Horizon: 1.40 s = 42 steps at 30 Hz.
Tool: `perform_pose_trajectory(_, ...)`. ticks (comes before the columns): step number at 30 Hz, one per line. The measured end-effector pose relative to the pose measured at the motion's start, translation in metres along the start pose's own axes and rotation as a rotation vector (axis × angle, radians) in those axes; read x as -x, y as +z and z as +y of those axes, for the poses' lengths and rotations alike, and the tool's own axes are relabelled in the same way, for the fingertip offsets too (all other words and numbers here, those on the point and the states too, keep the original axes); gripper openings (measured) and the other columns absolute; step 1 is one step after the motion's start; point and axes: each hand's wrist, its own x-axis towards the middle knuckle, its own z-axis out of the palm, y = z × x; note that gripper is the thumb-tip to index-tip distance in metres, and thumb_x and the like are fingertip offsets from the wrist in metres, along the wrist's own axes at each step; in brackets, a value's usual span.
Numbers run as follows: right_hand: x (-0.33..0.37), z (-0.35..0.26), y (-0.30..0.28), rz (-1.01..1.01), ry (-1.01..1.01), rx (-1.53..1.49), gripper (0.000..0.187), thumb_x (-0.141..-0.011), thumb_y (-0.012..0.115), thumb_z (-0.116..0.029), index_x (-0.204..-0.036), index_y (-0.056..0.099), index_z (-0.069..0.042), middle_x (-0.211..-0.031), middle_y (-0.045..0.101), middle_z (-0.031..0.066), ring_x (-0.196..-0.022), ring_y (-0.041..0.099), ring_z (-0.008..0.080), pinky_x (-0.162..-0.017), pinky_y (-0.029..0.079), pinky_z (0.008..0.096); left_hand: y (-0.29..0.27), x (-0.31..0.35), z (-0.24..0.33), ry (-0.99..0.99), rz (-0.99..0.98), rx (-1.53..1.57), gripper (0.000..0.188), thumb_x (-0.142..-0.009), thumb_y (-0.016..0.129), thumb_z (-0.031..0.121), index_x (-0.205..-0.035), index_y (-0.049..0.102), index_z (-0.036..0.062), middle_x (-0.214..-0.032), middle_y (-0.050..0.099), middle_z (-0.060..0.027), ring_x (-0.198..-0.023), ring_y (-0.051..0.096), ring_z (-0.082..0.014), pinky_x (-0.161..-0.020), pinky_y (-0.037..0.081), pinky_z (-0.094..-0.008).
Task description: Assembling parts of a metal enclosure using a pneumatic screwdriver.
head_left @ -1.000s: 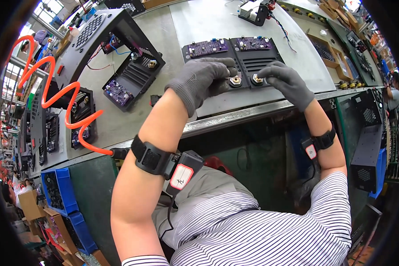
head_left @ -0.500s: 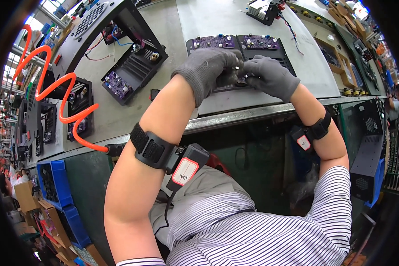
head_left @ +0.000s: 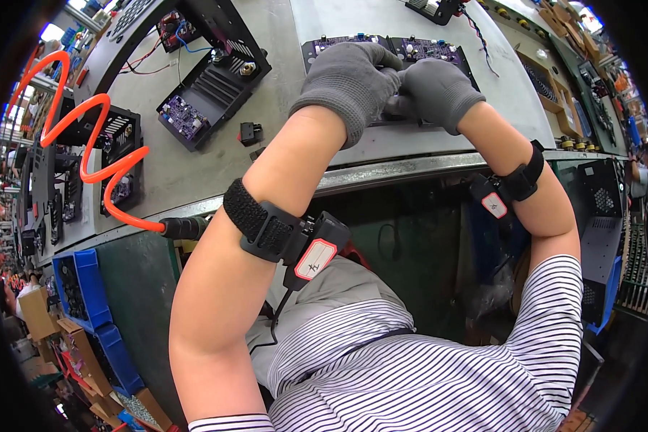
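While the left hand in a grey knitted glove (head_left: 349, 83) and the right hand in a matching grey glove (head_left: 439, 93) meet over two side-by-side black metal panels (head_left: 466, 66), their fingers (head_left: 385, 61) curl closely together, and whether they grip anything is hidden from view. Purple circuit boards (head_left: 432, 50) line the panels' far edge on the pale metal-edged desk (head_left: 511, 104). Leftward, a small black block (head_left: 250, 132) lies near the left forearm, with a black open metal housing (head_left: 227, 90) beyond and an orange coiled hose (head_left: 122, 167) alongside.
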Motion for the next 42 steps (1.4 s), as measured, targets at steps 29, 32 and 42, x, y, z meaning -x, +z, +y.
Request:
perform_pose_trajectory(29,0.028,0.011,0.028,0.176,0.130,-0.874,0.026,-0.083,0.059,-0.028,-0.091,0.061,-0.003,-0.081,0.062,0.0048,-0.073,0.058,0.0132,-0.066,0.046,0.0293,-0.008,0.145,-0.044,-0.186,-0.084,0.672,0.032,-0.079,0.053,-0.009,-0.109,0.056,0.0009,-0.095,0.063,-0.0066,-0.080,0.060,-0.0089,-0.069,0.050,-0.0213)
perform_pose_trajectory(32,0.068,0.006,0.039,0.188,-0.003,-1.643,0.023,-0.079,0.052,-0.007,-0.101,0.053,-0.003,-0.094,0.057,0.0039,-0.082,0.054,0.0131,-0.077,0.047,0.0288,-0.007,0.144,-0.044,-0.255,-0.108,0.777,0.028,-0.081,0.058,-0.004,-0.108,0.059,0.0027,-0.094,0.063,-0.0044,-0.076,0.058,-0.0062,-0.064,0.049,-0.0188)
perform_pose_trajectory(42,0.111,-0.039,0.067,-0.064,0.012,-1.729,0.024,-0.083,0.055,0.001,-0.107,0.055,0.002,-0.097,0.061,0.0083,-0.081,0.061,0.0128,-0.071,0.051,0.0244,-0.001,0.134,-0.039,-0.191,-0.096,0.823,0.024,-0.084,0.058,0.001,-0.108,0.059,0.0022,-0.091,0.063,-0.0027,-0.073,0.057,-0.0054,-0.061,0.047,-0.0174)
